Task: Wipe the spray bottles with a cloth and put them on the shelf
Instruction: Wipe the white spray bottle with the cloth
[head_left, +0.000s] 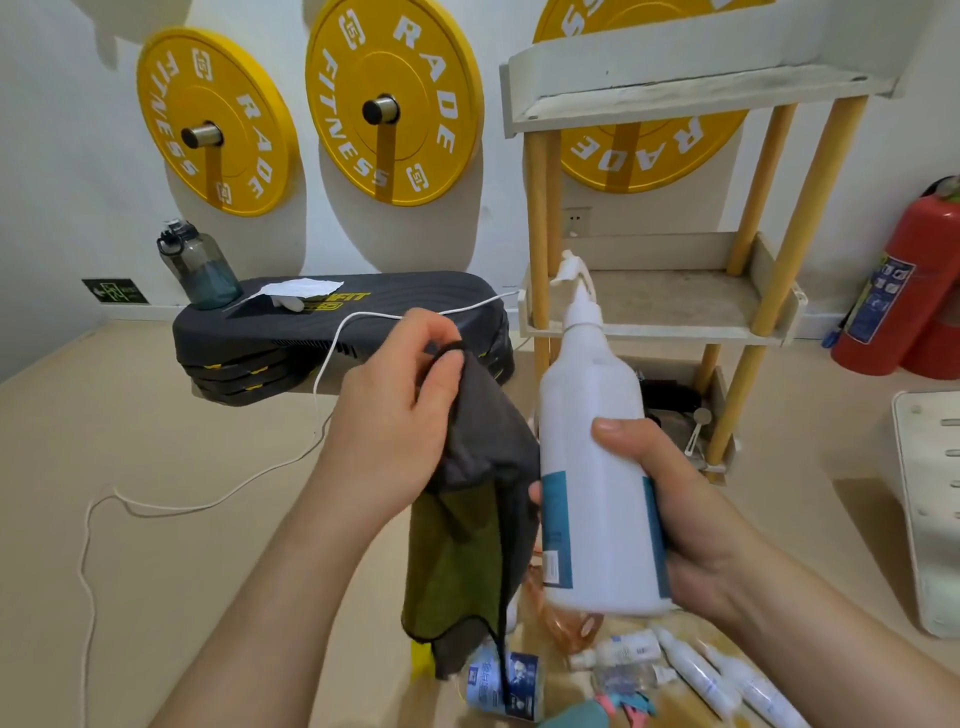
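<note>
My right hand (670, 499) grips a tall white spray bottle (592, 426) with a teal label, held upright and tilted slightly left, nozzle on top. My left hand (395, 410) holds a grey and olive-green cloth (472, 525) that hangs down just left of the bottle, touching its side. Behind the bottle stands a white shelf (665, 306) with yellow wooden posts; its middle tier is bare. Several more bottles (644, 660) lie on the floor below my hands, among them an orange one (566, 618).
A black step platform (332, 332) with a water jug (200, 270) stands at the back left, with a white cable (208, 499) trailing over the floor. Red fire extinguishers (904, 291) stand at right. Yellow weight plates (395, 98) hang on the wall. A white object (930, 509) lies at far right.
</note>
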